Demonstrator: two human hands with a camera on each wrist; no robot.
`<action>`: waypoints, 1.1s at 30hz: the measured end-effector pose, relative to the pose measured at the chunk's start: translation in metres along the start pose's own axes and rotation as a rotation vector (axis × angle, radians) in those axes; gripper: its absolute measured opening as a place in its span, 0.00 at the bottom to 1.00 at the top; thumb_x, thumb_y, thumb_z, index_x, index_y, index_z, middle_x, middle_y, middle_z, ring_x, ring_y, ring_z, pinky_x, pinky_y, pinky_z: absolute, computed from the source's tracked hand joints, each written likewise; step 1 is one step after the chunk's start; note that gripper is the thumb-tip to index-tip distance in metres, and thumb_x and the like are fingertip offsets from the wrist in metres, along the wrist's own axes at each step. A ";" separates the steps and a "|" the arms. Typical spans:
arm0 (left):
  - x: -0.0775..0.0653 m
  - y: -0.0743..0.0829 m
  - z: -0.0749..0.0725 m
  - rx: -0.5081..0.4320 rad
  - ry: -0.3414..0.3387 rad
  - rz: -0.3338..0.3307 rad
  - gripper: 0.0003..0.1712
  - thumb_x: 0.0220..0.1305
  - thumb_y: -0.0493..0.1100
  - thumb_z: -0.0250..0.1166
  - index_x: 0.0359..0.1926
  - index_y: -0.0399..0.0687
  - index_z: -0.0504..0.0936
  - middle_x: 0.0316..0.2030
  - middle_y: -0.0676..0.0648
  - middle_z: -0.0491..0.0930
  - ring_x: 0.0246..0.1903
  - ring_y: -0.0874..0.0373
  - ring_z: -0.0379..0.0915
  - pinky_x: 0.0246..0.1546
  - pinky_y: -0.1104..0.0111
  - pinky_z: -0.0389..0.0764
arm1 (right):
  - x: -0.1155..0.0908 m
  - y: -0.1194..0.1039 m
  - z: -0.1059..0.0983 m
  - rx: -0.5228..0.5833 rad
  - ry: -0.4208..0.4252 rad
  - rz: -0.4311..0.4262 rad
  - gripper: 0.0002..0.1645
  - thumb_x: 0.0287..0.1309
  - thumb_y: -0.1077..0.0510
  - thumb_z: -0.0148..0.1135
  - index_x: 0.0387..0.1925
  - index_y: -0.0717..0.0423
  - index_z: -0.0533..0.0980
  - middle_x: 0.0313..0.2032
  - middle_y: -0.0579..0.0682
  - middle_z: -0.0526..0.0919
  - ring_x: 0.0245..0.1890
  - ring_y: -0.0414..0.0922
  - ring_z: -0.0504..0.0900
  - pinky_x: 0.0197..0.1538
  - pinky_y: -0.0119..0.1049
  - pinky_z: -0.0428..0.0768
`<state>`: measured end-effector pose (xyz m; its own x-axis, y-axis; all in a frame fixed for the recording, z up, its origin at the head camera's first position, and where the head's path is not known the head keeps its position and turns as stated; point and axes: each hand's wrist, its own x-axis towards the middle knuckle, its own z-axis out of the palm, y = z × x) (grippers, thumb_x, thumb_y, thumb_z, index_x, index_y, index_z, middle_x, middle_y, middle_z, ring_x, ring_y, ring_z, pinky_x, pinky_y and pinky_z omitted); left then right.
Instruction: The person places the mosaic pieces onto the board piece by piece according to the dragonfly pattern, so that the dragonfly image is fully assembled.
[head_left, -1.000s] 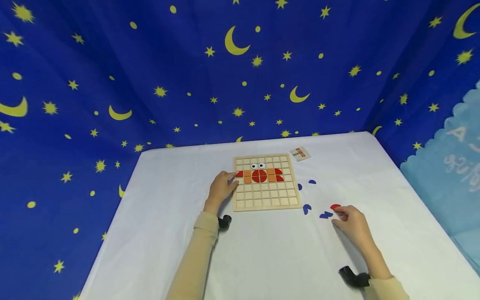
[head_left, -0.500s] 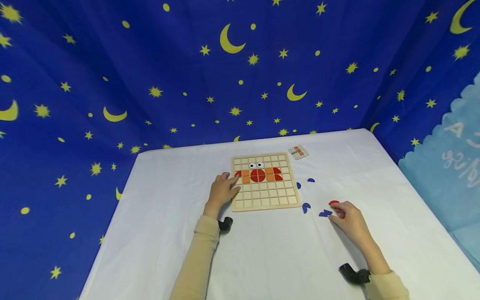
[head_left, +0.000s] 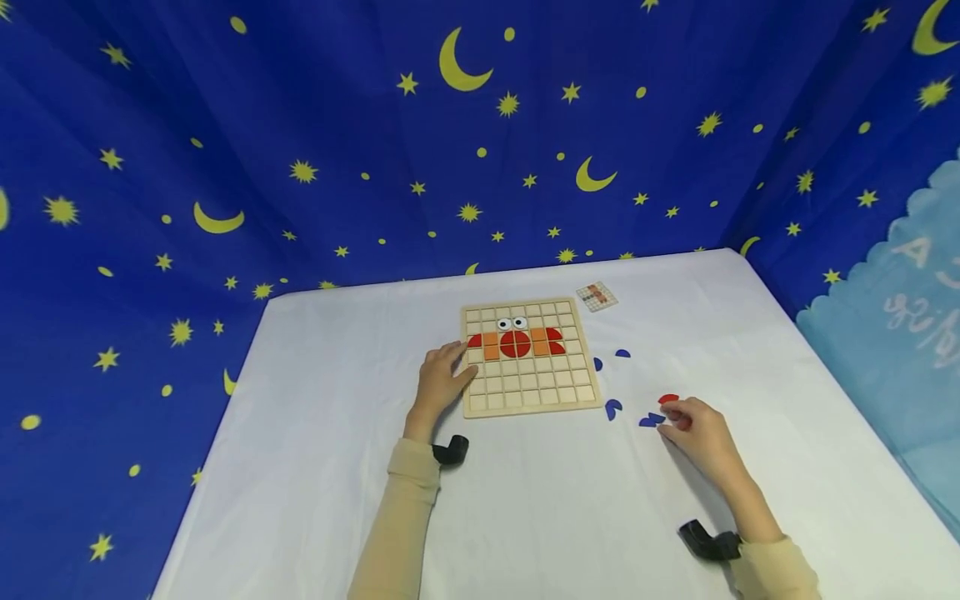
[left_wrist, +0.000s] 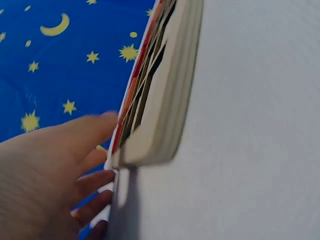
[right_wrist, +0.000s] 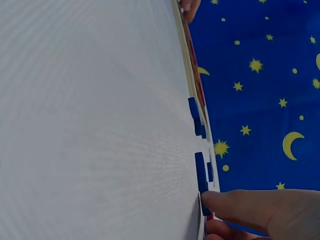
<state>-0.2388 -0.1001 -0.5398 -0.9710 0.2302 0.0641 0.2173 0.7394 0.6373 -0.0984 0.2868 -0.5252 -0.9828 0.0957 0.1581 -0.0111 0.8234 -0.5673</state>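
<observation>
A wooden grid board lies on the table, with red, orange and eye-patterned pieces set in its upper rows. My left hand is at the board's left edge, its index fingertip right by a red quarter-round piece and its thumb over the edge below. To the right of the board, my right hand reaches over the table, index fingertip at a red piece. Its thumb tip is at the blue pieces, with a gap between thumb and index finger. More red shows beneath the right fingers, partly hidden.
Other blue pieces lie between the board and the right hand. A small pattern card is beyond the board's far right corner. The white-covered table ends at a blue star-and-moon curtain.
The left index finger, which covered the red quarter-round piece half a second ago, has drawn back to its edge. The right hand stays by the red piece, with only slight shifts.
</observation>
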 end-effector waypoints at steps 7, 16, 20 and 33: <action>0.002 -0.017 -0.008 -0.210 -0.001 0.019 0.24 0.62 0.41 0.64 0.57 0.34 0.76 0.61 0.40 0.72 0.66 0.42 0.62 0.69 0.52 0.60 | 0.007 0.005 -0.012 -0.012 0.046 0.074 0.19 0.46 0.68 0.68 0.42 0.73 0.78 0.30 0.62 0.80 0.29 0.49 0.77 0.29 0.31 0.72; 0.003 -0.023 -0.010 -0.238 -0.027 0.077 0.25 0.61 0.42 0.65 0.57 0.34 0.76 0.62 0.39 0.71 0.66 0.42 0.61 0.69 0.51 0.59 | 0.022 0.014 -0.010 -0.042 -0.035 0.031 0.16 0.46 0.67 0.68 0.40 0.71 0.79 0.28 0.58 0.76 0.27 0.45 0.71 0.29 0.31 0.68; 0.005 -0.022 -0.011 -0.240 -0.030 0.058 0.25 0.61 0.42 0.65 0.57 0.34 0.76 0.63 0.40 0.71 0.67 0.43 0.61 0.70 0.51 0.58 | 0.029 0.014 -0.007 -0.029 -0.024 -0.007 0.14 0.47 0.68 0.67 0.39 0.70 0.80 0.28 0.58 0.76 0.27 0.44 0.70 0.28 0.30 0.67; 0.004 -0.025 -0.009 -0.244 -0.020 0.035 0.25 0.60 0.41 0.65 0.57 0.35 0.76 0.62 0.40 0.71 0.66 0.43 0.61 0.70 0.51 0.58 | 0.034 0.009 -0.004 0.005 0.007 -0.009 0.20 0.44 0.67 0.70 0.42 0.71 0.79 0.34 0.64 0.83 0.32 0.53 0.81 0.34 0.34 0.77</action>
<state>-0.2491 -0.1231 -0.5486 -0.9605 0.2678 0.0759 0.2184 0.5561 0.8019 -0.1307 0.2994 -0.5213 -0.9813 0.0919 0.1689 -0.0212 0.8214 -0.5700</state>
